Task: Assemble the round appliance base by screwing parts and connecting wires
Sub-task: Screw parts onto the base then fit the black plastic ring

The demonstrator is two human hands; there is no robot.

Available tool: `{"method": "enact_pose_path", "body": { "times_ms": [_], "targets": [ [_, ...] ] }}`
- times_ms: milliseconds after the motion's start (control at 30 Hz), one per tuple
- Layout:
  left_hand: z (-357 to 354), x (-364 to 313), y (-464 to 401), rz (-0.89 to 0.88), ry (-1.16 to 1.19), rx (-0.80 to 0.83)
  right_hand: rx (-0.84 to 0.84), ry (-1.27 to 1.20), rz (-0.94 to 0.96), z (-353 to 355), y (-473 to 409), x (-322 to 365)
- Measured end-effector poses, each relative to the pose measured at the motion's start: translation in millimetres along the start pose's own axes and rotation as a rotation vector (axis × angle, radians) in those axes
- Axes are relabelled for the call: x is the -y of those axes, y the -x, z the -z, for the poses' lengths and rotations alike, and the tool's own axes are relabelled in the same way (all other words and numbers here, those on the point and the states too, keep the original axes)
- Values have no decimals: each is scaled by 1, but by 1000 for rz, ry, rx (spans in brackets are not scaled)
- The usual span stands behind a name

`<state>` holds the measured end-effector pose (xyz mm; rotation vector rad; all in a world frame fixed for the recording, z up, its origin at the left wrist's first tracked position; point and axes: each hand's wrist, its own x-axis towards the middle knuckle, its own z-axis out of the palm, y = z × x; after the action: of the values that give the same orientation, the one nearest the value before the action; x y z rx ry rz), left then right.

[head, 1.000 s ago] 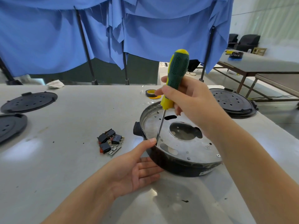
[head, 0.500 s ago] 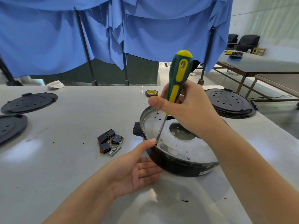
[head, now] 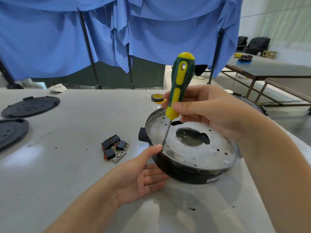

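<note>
base: the round black appliance base with a silver perforated metal plate (head: 193, 148) sits on the pale grey desk (head: 67, 165), toward its right edge.
right hand: the right hand (head: 207, 110) has its fingers wrapped round the lower handle of the green and yellow screwdriver (head: 180, 84); the shaft is slightly tilted, its tip at the plate's left rim.
left hand: the left hand (head: 143, 175) lies palm up with straight fingers against the base's near-left wall, thumb tip touching the rim beside the shaft.
room: bare desk lies left and in front; small black rocker switches (head: 114, 146) sit just left of the base, flat black round covers (head: 30, 106) at the far left edge.
change: the handle has turned since half a second ago; the tip and left hand have stayed put.
</note>
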<state>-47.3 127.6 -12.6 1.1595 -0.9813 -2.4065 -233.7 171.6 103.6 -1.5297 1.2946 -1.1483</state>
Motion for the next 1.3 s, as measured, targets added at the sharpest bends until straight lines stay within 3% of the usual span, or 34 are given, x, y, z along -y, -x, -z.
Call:
{"method": "enact_pose_path", "body": {
  "times_ms": [100,267,433,667,867,1067,1300],
  "targets": [
    [0,0,0,1,4,-2,-61,69,65,-3,0,-1],
    [1,-1,-1,4,-16,-1,-299,332,201,-17,-4,-6],
    [3,-3,3,25,-70,36,-410,423,173,-25,-8,-11],
    [-2,-2,5,32,-158,47,-316,214,75,-14,-3,-1],
    [-3,-2,4,33,-204,52,-90,-24,11,-1,2,3],
    [-1,-2,4,98,-335,135,-156,187,122,-5,1,-1],
    [-1,-3,3,126,-410,170,-155,260,121,-2,0,-2]
  ]
}}
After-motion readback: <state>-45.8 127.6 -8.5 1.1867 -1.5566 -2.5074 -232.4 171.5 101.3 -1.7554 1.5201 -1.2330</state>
